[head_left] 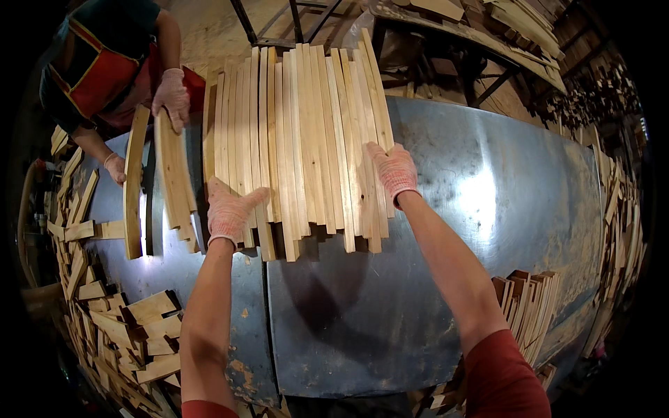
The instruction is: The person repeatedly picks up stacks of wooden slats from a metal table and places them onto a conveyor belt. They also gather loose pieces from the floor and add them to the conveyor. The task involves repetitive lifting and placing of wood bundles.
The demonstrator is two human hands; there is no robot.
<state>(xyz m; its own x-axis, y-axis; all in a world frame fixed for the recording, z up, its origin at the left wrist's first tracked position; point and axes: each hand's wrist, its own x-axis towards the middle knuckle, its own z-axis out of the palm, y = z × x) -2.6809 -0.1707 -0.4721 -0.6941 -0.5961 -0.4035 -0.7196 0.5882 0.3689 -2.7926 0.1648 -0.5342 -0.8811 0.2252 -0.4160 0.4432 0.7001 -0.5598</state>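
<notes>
A wide row of pale wooden strips (306, 139) lies side by side on the metal tabletop, with uneven ends. My left hand (230, 212), in a pinkish-white knit glove, grips the row's near left part, its thumb stretched across the top faces. At the right edge my right hand (395, 171), gloved alike, is closed around the outermost strips; some of its fingers are hidden. Left of the row, a co-worker's gloved hand (172, 97) rests on a smaller bundle of strips (174, 167). That person's other hand (116, 167) touches a separate upright-edged board (135, 188).
The metal tabletop (446, 223) has a seam and worn patches. Loose wood offcuts (150, 327) are heaped at the lower left. Another stack of strips (528, 306) stands at the lower right. A bench (481, 42) carrying boards stands behind, near a metal frame (296, 21).
</notes>
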